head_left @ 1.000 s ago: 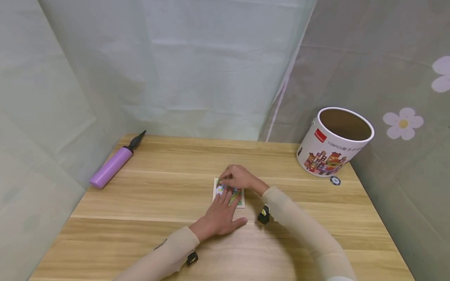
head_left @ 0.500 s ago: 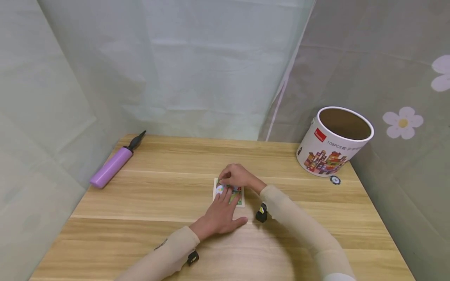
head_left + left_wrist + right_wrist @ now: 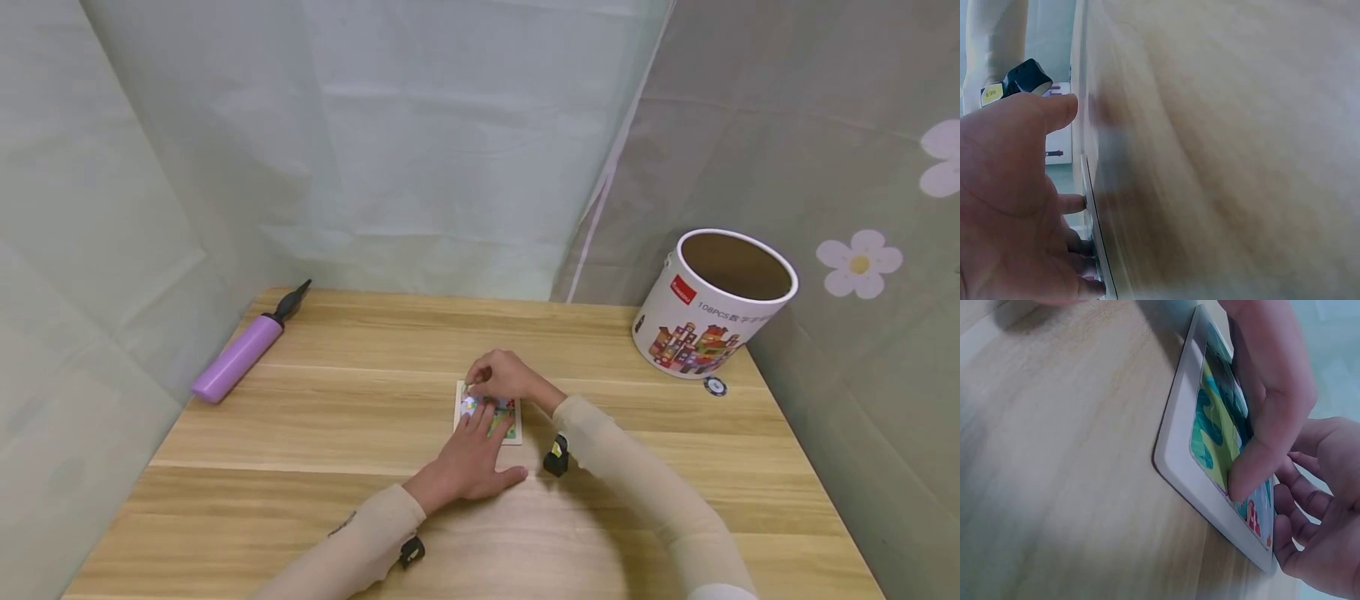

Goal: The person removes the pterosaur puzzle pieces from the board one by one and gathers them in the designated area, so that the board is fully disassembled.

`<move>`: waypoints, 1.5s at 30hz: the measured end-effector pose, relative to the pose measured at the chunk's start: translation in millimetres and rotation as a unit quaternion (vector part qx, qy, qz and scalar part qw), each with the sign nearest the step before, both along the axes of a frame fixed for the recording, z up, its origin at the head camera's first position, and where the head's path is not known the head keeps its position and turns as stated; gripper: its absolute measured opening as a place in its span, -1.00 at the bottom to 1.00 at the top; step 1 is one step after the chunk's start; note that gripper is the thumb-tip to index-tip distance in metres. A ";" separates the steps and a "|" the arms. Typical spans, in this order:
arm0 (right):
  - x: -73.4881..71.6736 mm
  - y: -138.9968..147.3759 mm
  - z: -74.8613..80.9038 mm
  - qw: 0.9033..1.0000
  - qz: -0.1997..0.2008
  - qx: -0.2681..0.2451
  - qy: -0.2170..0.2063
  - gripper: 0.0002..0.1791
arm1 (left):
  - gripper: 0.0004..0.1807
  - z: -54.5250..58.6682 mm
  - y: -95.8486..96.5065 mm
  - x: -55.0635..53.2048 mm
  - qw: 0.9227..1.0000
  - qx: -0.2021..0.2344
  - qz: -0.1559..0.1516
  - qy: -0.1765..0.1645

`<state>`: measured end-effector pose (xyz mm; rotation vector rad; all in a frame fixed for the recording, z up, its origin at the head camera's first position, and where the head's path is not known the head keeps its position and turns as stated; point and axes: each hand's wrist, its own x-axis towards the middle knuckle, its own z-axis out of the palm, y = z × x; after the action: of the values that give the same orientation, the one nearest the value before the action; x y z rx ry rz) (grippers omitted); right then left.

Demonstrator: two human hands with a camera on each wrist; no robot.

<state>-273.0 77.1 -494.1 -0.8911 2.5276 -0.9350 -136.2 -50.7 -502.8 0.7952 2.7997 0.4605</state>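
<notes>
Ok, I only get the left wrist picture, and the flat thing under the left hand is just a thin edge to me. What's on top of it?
Observer: A colourful picture with green, blue and red in it. It's a flat, pale-bordered board with rounded corners.
Operator: Cool! I can see the other sleeve, but where's the right hand?
Observer: The right hand is bent over the board's far edge. I can't tell if it's pinching anything.
Operator: And is there something over on the left?
Observer: Yes, a purple tube-shaped pump with a black nozzle lies near the left edge of the wood-grain table.
</notes>
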 end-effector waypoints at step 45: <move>-7.1 148.8 11.5 0.993 -0.115 -0.020 -0.003 -0.90 | -0.12 1.9 -1.8 -1.3 1.000 -0.019 -0.007 -0.001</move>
<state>-280.1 225.9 -482.6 -0.6146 2.6555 -1.0566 -137.5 -52.5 -500.9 0.8054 2.7913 0.4045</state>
